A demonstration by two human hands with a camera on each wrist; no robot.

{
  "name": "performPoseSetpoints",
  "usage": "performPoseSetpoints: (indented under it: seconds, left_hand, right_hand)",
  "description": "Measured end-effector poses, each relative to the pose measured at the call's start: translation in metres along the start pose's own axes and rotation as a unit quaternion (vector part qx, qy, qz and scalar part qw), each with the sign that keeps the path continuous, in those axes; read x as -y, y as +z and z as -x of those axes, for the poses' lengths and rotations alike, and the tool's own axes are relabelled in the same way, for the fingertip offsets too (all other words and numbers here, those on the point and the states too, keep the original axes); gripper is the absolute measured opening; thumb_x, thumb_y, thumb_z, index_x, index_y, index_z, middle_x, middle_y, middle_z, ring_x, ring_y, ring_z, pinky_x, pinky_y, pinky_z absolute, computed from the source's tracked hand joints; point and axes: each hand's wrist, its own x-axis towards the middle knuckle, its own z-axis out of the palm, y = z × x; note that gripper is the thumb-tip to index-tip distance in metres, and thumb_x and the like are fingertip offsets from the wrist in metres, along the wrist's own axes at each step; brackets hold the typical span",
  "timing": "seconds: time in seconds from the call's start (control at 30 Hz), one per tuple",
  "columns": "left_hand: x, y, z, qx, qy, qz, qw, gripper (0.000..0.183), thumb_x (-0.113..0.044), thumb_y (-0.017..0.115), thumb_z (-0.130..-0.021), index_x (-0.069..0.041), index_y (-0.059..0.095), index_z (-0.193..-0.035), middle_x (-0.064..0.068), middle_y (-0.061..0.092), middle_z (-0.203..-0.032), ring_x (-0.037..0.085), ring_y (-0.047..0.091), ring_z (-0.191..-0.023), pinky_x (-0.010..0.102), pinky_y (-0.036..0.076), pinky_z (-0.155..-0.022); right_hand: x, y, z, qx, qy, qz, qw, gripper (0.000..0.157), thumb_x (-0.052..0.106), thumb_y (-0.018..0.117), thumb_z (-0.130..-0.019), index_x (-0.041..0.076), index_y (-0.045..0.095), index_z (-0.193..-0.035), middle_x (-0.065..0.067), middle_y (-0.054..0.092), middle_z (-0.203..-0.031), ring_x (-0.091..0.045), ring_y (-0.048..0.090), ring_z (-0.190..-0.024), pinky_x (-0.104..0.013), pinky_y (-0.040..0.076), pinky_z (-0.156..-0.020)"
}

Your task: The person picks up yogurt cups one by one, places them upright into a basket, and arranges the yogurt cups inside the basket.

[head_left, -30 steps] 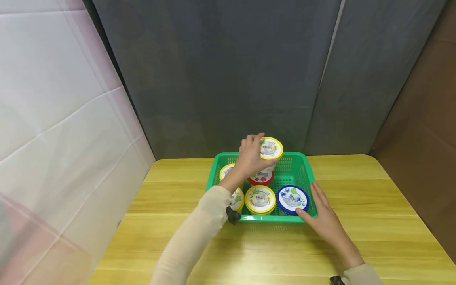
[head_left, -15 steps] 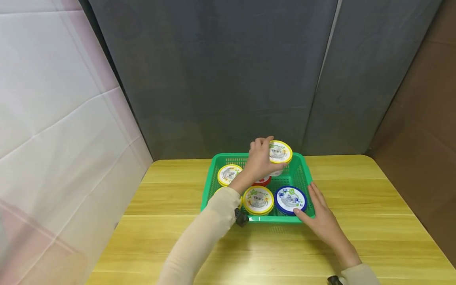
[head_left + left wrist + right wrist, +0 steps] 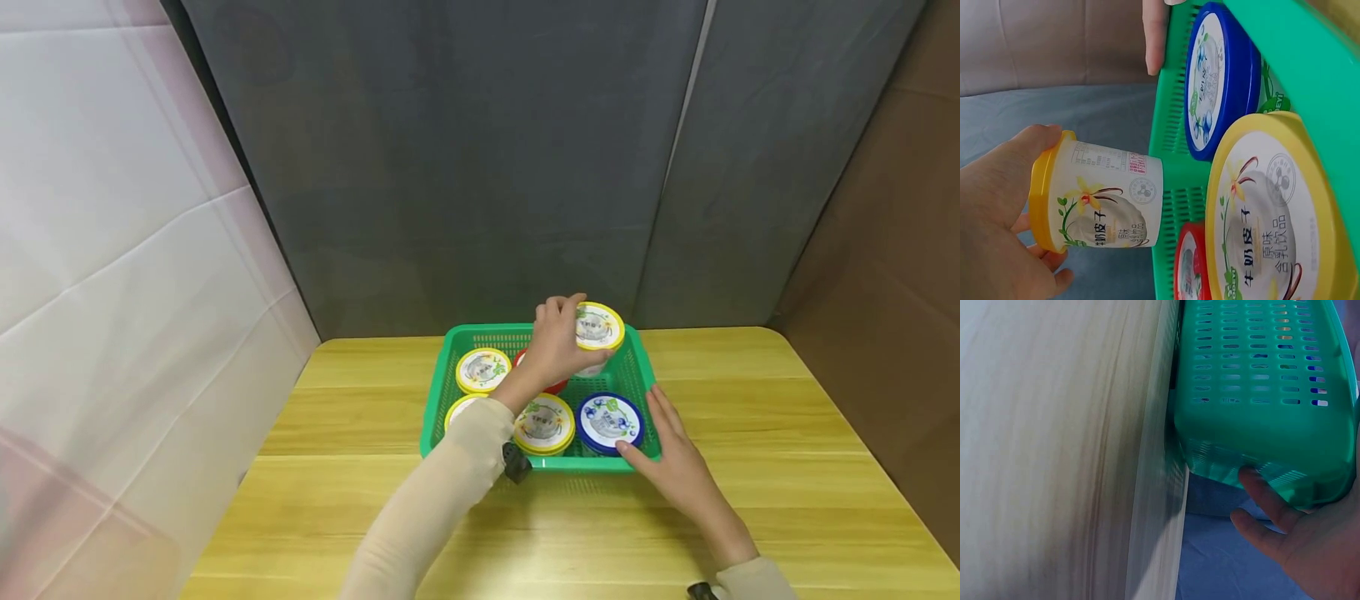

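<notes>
My left hand (image 3: 557, 346) grips a yellow-lidded white milk-drink tub (image 3: 598, 327) by its lid, over the back right of the green basket (image 3: 491, 328). In the left wrist view the held tub (image 3: 1107, 203) shows a vanilla flower print; its base is near the basket's mesh. My right hand (image 3: 678, 467) rests at the basket's right front corner, fairly straight fingers along the outer side and thumb over the rim near the blue-lidded tub (image 3: 610, 423). The right wrist view shows its fingers (image 3: 1269, 506) against and beside the basket wall.
Inside the basket stand a front yellow-lidded tub (image 3: 543, 425), a partly covered red-lidded tub (image 3: 558, 387) and two more yellow-lidded tubs at left, one at the back (image 3: 482, 371). A wooden table (image 3: 360, 433) lies beneath, with a dark grey panel (image 3: 450, 167) behind.
My left hand has carried the yellow-lidded tub rightward and slightly lower, from above the red-lidded tub to the basket's back right. The right hand has hardly moved.
</notes>
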Motion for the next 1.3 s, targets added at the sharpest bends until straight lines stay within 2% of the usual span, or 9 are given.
performPoseSetpoints:
  seconds: [0.27, 0.5, 0.7, 0.9, 1.17, 1.3]
  left_hand:
    - [-0.002, 0.008, -0.002, -0.001, 0.004, -0.012, 0.9999, 0.094, -0.058, 0.072, -0.072, -0.018, 0.03, -0.145, 0.009, 0.04, -0.136, 0.023, 0.039, -0.118, 0.036, 0.045, -0.094]
    - [-0.004, 0.018, -0.001, 0.01, -0.002, 0.009, 0.9999, 0.094, -0.058, 0.073, -0.071, -0.018, 0.031, -0.145, 0.01, 0.038, -0.139, 0.022, 0.038, -0.12, 0.036, 0.048, -0.093]
    - [-0.006, 0.026, -0.001, 0.027, 0.0, 0.001, 0.9996, 0.094, -0.058, 0.073, -0.072, -0.018, 0.031, -0.145, 0.01, 0.038, -0.137, 0.021, 0.037, -0.12, 0.034, 0.047, -0.096]
    - [-0.005, 0.035, 0.002, 0.033, 0.009, -0.012, 0.9994, 0.094, -0.06, 0.072, -0.071, -0.016, 0.032, -0.145, 0.011, 0.039, -0.137, 0.022, 0.037, -0.123, 0.035, 0.045, -0.098]
    - [0.001, 0.044, 0.006, 0.048, -0.005, -0.003, 0.9989, 0.091, -0.057, 0.071, -0.074, -0.016, 0.032, -0.145, 0.01, 0.036, -0.139, 0.023, 0.036, -0.124, 0.036, 0.046, -0.099]
    - [0.004, 0.05, 0.008, 0.056, -0.015, -0.016, 0.9982, 0.092, -0.06, 0.07, -0.074, -0.016, 0.032, -0.145, 0.01, 0.036, -0.14, 0.023, 0.035, -0.127, 0.037, 0.044, -0.101]
  right_hand:
    - [0.002, -0.002, 0.0, 0.001, 0.004, -0.002, 1.0, 0.096, 0.058, 0.056, -0.086, 0.019, 0.001, -0.153, -0.001, -0.004, -0.162, -0.049, 0.023, -0.14, -0.074, 0.029, -0.097]
    - [0.004, -0.001, 0.0, 0.001, 0.002, -0.006, 1.0, 0.096, 0.057, 0.057, -0.086, 0.018, 0.001, -0.153, -0.004, -0.002, -0.162, -0.049, 0.023, -0.14, -0.074, 0.03, -0.097]
    - [0.002, 0.0, 0.002, 0.007, 0.012, -0.009, 1.0, 0.095, 0.06, 0.054, -0.086, 0.022, -0.001, -0.153, -0.002, -0.004, -0.162, -0.048, 0.021, -0.141, -0.074, 0.028, -0.099]
    - [0.003, 0.002, 0.003, 0.001, 0.004, -0.008, 1.0, 0.094, 0.06, 0.054, -0.086, 0.022, 0.0, -0.153, -0.001, -0.003, -0.162, -0.045, 0.021, -0.142, -0.072, 0.028, -0.1]
    - [0.005, 0.004, 0.001, 0.004, 0.009, -0.016, 1.0, 0.095, 0.06, 0.055, -0.086, 0.023, -0.001, -0.153, 0.003, -0.007, -0.162, -0.047, 0.02, -0.142, -0.073, 0.029, -0.099]
    - [0.005, 0.006, 0.001, -0.003, 0.0, -0.011, 1.0, 0.095, 0.059, 0.056, -0.086, 0.02, 0.002, -0.153, -0.001, -0.004, -0.162, -0.047, 0.023, -0.141, -0.072, 0.032, -0.098]
